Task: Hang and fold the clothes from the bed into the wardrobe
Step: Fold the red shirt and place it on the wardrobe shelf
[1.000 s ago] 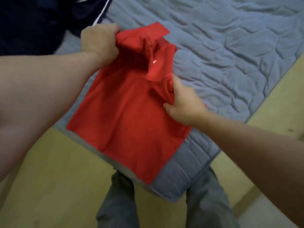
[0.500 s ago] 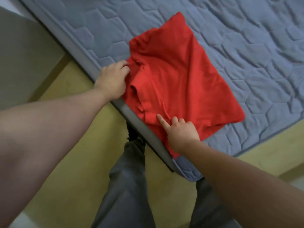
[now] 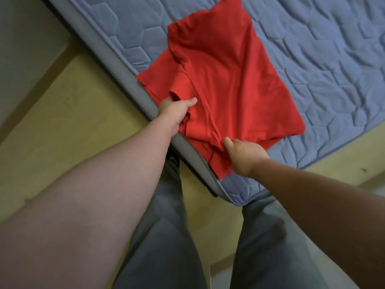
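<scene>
At mattress (image 3: 125,65) edge: left hand (image 3: 175,112), right hand (image 3: 243,157), closed grip on shirt (image 3: 229,80)

A bedroom in a home: a bed (image 3: 312,59) showed its blue-grey mattress, quilted in hexagons and edged with grey piping, with a red shirt (image 3: 229,80) spread near one corner. Plain yellowish floor (image 3: 62,132) ran beside it to a pale wall (image 3: 20,38) with a brownish skirting strip.
</scene>
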{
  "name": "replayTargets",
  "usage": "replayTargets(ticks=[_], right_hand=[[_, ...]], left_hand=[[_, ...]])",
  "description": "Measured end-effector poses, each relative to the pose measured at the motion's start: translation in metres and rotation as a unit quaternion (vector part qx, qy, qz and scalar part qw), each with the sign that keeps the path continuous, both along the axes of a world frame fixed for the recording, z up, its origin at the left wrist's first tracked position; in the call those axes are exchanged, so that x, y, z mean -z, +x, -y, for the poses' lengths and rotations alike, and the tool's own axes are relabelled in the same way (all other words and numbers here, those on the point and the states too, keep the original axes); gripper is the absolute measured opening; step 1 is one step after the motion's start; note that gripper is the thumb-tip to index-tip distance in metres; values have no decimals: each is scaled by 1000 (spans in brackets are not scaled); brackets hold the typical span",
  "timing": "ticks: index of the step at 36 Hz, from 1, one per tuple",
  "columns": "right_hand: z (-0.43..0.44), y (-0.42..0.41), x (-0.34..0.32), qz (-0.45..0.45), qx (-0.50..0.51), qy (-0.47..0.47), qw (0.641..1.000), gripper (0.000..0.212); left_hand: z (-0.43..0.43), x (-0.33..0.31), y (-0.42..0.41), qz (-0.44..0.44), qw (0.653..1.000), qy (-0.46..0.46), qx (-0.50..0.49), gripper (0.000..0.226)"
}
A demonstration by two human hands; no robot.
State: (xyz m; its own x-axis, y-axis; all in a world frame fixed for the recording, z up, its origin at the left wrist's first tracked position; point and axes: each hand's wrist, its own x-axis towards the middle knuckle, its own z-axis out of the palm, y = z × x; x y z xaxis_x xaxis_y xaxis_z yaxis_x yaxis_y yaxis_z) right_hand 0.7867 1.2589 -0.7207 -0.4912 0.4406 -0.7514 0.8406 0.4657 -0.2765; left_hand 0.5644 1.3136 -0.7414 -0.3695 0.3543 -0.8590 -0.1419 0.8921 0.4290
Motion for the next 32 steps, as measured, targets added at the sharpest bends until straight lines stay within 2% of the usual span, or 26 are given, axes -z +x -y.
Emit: replayTargets(ticks=[2, 4, 6, 8, 10, 11, 13, 16, 18, 19, 21, 22, 23, 25, 26, 28, 31, 32], right_hand=[[3, 7, 1, 9, -13, -39, 999, 40], [6, 14, 2, 10, 24, -49, 998, 35], [5, 22, 2, 5, 154, -51, 987, 28], [3, 32, 2, -16, 325, -21, 945, 19], [-2, 41, 5, -33, 478, 39, 877, 10], [-5, 46, 6, -31, 546, 65, 834, 10], [-14, 52, 9, -20, 677, 84, 731, 19], [-30, 60, 12, -24, 829, 52, 556, 46], [-36, 69, 15, -22, 875, 32, 483, 62], [-38, 72, 16, -23, 894, 20, 447, 63], [-40, 77, 20, -38, 923, -1, 384, 41], [-42, 77, 20, -45, 931, -8, 363, 26], [-44, 79, 21, -50, 932, -15, 358, 20], [-48, 84, 25, -57, 923, -41, 379, 15], [-51, 87, 25, -58, 918, -56, 388, 24], [-57, 93, 25, -68, 924, -90, 366, 32], [-67, 103, 26, -92, 932, -116, 330, 11], [-71, 106, 25, -99, 932, -116, 328, 12]], left_hand=[[8, 3, 4, 12, 1000, -16, 13, 41], [18, 6, 8, -4, 999, -39, 13, 41], [29, 8, 16, -45, 998, -41, 2, 47], [41, 4, 28, -143, 989, -46, 7, 55], [53, -4, 44, -223, 971, -82, -13, 64], [59, -7, 54, -232, 967, -102, -38, 67], [70, -10, 79, -193, 968, -136, -87, 73], [83, -17, 119, -72, 971, -195, -115, 86], [87, -20, 142, 11, 968, -221, -122, 76], [87, -22, 151, 35, 965, -225, -133, 65], [84, -20, 161, 51, 960, -224, -158, 47], [84, -19, 163, 53, 958, -220, -177, 43], [83, -18, 165, 56, 955, -213, -199, 38], [85, -19, 167, 59, 949, -197, -240, 23], [88, -20, 168, 51, 947, -190, -253, 16], [96, -20, 170, 27, 947, -172, -269, 12], [108, -21, 180, 23, 952, -154, -264, 13], [111, -22, 186, 32, 953, -154, -260, 13]])
